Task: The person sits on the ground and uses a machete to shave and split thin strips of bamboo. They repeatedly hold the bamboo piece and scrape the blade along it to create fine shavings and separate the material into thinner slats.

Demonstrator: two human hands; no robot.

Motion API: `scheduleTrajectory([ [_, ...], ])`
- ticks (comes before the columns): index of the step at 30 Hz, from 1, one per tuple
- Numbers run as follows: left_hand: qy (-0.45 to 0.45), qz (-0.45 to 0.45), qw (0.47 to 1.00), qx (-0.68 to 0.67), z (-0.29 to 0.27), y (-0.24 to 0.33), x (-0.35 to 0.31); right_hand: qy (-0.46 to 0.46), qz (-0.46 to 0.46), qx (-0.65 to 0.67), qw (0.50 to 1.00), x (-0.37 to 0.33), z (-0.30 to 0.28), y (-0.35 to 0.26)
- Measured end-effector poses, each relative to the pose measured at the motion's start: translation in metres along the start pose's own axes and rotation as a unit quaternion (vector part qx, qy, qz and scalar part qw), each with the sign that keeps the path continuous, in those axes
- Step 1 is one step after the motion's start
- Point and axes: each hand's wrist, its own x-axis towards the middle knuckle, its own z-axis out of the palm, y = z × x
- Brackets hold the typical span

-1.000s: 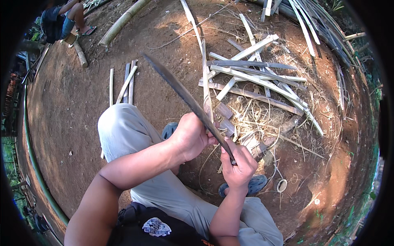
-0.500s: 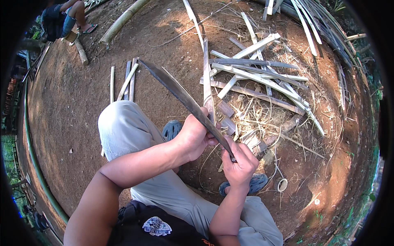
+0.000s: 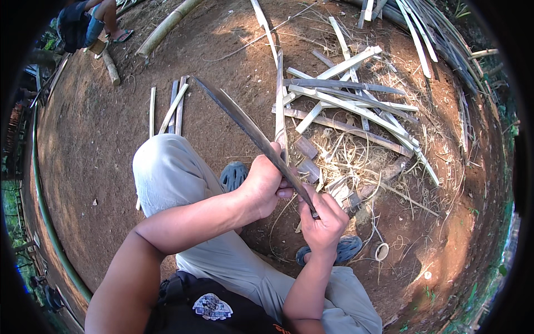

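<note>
Scattered bamboo slats (image 3: 345, 94), dirt ground (image 3: 94, 167)

A long, dark blade (image 3: 245, 119) is slanting from the near right up toward the far left, its narrow tip pointing away over the bare earth and its near end sitting in the right hand (image 3: 322, 220). A pale, slender bamboo strip (image 3: 280, 103) is standing almost straight away from the person, just right of the blade and crossing it at the near end, where the left hand (image 3: 261, 183) is closing around it. The strip's far end is reaching toward the scattered cut bamboo.
</note>
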Motion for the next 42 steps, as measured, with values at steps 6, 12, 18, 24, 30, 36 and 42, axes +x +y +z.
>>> scheduleTrajectory([
  [6, 0.011, -0.040, 0.999, -0.004, 0.003, 0.004, 0.000, -0.002, 0.020, -0.036, 0.999, 0.001, 0.004, 0.007],
  [12, 0.006, -0.023, 1.000, 0.001, 0.007, 0.004, -0.001, 0.004, 0.031, 0.035, 0.999, 0.002, -0.003, 0.007],
  [18, -0.020, 0.017, 1.000, 0.011, 0.002, -0.004, 0.002, -0.001, -0.006, 0.053, 0.999, 0.004, -0.007, 0.001],
  [24, -0.022, 0.010, 1.000, 0.005, -0.004, -0.005, 0.004, 0.002, -0.007, 0.019, 1.000, 0.004, -0.006, 0.000],
  [30, -0.029, 0.015, 0.999, 0.006, -0.003, -0.006, 0.004, 0.008, -0.020, 0.006, 1.000, 0.004, -0.007, 0.001],
  [36, -0.014, -0.003, 1.000, -0.011, -0.001, -0.005, 0.003, -0.004, 0.001, 0.009, 1.000, 0.004, -0.004, 0.001],
  [42, 0.041, -0.045, 0.998, 0.013, 0.005, -0.003, 0.003, -0.015, 0.052, -0.003, 0.999, 0.002, 0.001, 0.010],
])
